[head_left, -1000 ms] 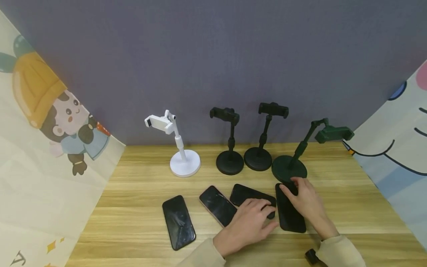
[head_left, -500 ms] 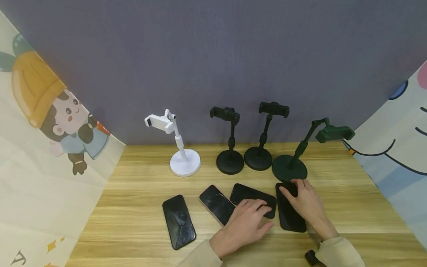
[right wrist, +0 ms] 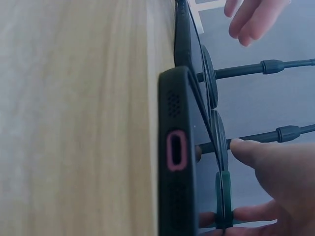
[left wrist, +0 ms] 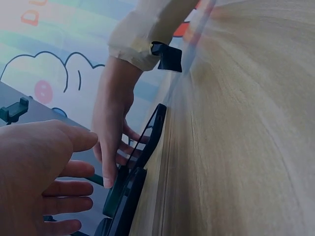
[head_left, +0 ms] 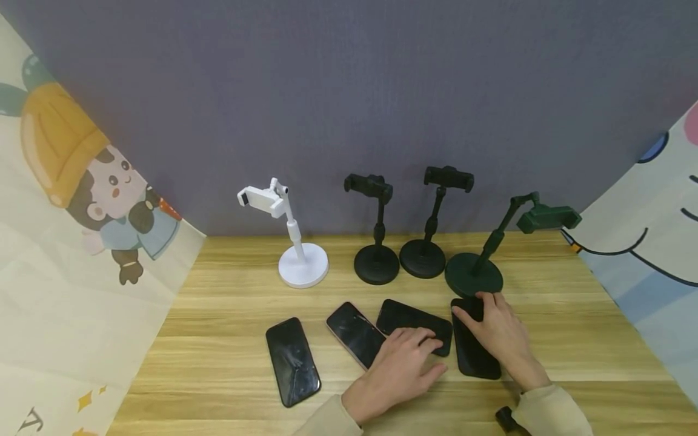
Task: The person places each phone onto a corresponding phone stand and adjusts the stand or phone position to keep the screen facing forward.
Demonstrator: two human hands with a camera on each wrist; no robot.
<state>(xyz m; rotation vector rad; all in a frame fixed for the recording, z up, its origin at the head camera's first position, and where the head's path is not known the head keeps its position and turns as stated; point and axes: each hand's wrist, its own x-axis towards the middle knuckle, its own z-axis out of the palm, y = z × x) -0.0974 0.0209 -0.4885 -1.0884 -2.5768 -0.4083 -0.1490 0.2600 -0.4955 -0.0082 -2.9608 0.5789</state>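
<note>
My left hand point(head_left: 400, 369), its fingers loosely spread, is above the phone lying crosswise point(head_left: 406, 318) and covers part of the slanted phone point(head_left: 355, 332). In the left wrist view nothing is between my left hand's fingers point(left wrist: 69, 204). My right hand point(head_left: 501, 330) is over the far end of the rightmost black phone point(head_left: 473, 357), beside the dark green phone stand's base point(head_left: 463, 272). In the right wrist view my right thumb point(right wrist: 248, 151) and fingers appear just off the screen, which reflects them. That phone's case point(right wrist: 172, 196) has a pink-rimmed charging port.
A fourth phone point(head_left: 293, 363) with a reflective screen lies at left. Behind the phones stand a white phone stand point(head_left: 303, 266) and two black phone stands point(head_left: 376, 266). A grey panel point(head_left: 349, 109) rises along the back of the wooden table point(head_left: 218, 339).
My left hand has drifted slightly left, away from the rightmost phone. My right hand has barely moved. The phones and stands stay in place.
</note>
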